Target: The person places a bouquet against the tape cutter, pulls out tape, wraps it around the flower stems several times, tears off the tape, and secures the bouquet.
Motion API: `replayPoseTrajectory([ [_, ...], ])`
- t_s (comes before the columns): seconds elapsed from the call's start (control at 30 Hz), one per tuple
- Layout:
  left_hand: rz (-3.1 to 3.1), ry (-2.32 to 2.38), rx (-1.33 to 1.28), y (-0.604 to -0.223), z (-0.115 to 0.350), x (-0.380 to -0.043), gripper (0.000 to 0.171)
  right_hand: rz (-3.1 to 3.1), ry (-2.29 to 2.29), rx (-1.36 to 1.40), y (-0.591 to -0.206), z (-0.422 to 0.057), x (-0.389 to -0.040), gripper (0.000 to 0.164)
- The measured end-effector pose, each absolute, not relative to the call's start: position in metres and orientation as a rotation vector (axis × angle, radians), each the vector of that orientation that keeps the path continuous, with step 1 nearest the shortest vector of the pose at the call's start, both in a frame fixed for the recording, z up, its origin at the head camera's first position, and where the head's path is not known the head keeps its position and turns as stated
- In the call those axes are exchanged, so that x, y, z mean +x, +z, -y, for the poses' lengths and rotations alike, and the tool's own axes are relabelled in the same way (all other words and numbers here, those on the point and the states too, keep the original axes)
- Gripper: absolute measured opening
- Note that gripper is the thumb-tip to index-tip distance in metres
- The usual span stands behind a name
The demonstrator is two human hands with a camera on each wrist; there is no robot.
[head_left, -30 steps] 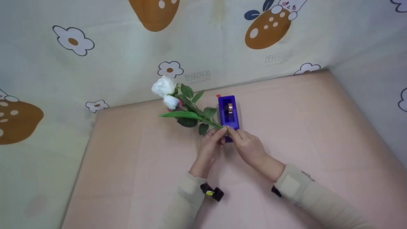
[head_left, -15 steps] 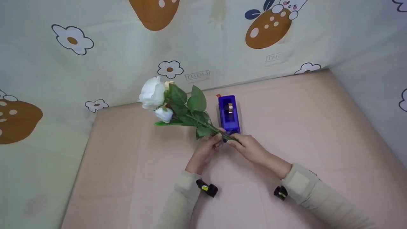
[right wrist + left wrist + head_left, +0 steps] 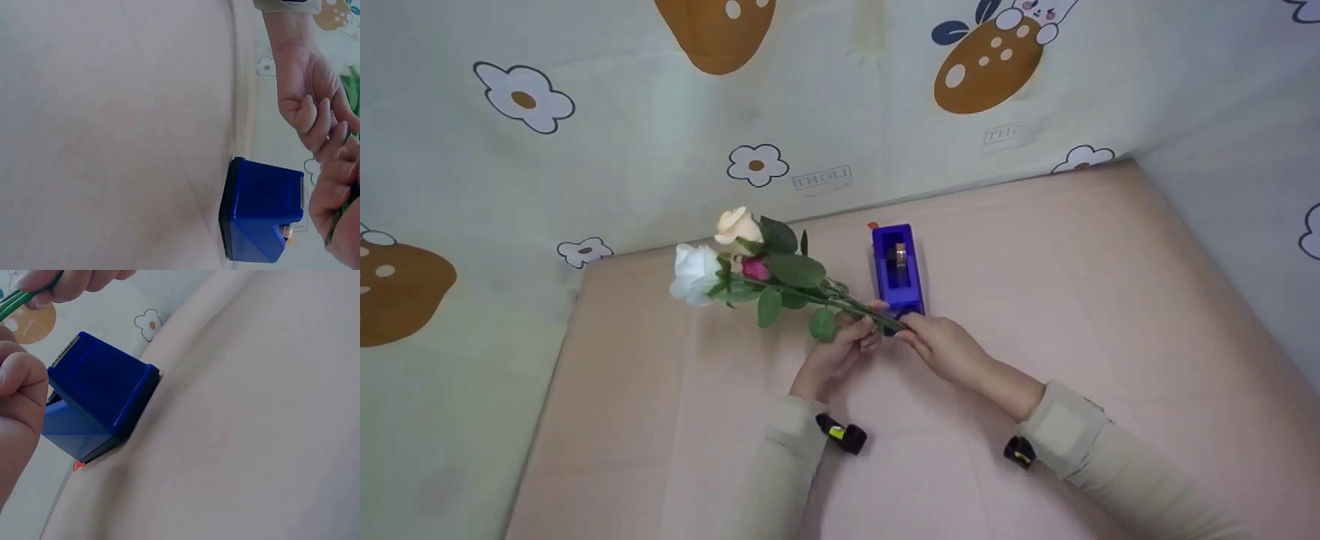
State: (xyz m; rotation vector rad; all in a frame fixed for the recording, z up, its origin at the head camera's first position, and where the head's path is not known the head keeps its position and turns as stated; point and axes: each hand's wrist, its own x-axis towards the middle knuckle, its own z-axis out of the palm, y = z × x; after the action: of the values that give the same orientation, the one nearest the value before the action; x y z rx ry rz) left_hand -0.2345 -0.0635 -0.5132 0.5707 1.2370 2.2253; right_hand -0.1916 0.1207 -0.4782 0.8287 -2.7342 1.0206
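Note:
A bunch of artificial roses, with a white rose [image 3: 695,274], a cream rose [image 3: 737,227] and a dark pink one [image 3: 755,268], points left in the head view. Its green stems [image 3: 851,302] run down into both hands. My left hand [image 3: 842,346] holds the stems with curled fingers just below the leaves. At the lower stem ends, my right hand [image 3: 947,346] grips the bundle. Just beyond the hands stands a blue tape dispenser [image 3: 898,262] with a roll of tape in it. In the left wrist view, its serrated cutting edge [image 3: 66,351] shows.
A pale pink cloth [image 3: 1035,300] covers the table. Behind it hangs a patterned curtain [image 3: 885,97] with flowers and brown strawberries. A small orange-red bit [image 3: 873,225] sticks out at the dispenser's far end.
The bunch has been turned about its stems; the cream and pink roses now show, and the blooms sit lower and further left. The right hand has shifted along the stems. The dispenser has stayed put.

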Motion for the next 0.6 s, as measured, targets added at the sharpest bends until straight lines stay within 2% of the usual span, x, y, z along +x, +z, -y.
replayPoseTrajectory([
  [0.17, -1.292, 2.317, 0.560, -0.512, 0.054, -0.230, 0.024, 2.518, 0.667, 0.835, -0.479, -0.116, -0.188, 0.015],
  [0.37, -1.474, 2.450, 0.453, -0.510, 0.047, -0.224, 0.026, 2.390, 0.545, 0.818, -0.484, -0.113, -0.189, 0.020],
  [0.6, -1.852, 2.402, 0.405, -0.510, 0.040, -0.214, 0.015, 2.282, 0.535, 0.825, -0.496, -0.118, -0.187, 0.028],
])
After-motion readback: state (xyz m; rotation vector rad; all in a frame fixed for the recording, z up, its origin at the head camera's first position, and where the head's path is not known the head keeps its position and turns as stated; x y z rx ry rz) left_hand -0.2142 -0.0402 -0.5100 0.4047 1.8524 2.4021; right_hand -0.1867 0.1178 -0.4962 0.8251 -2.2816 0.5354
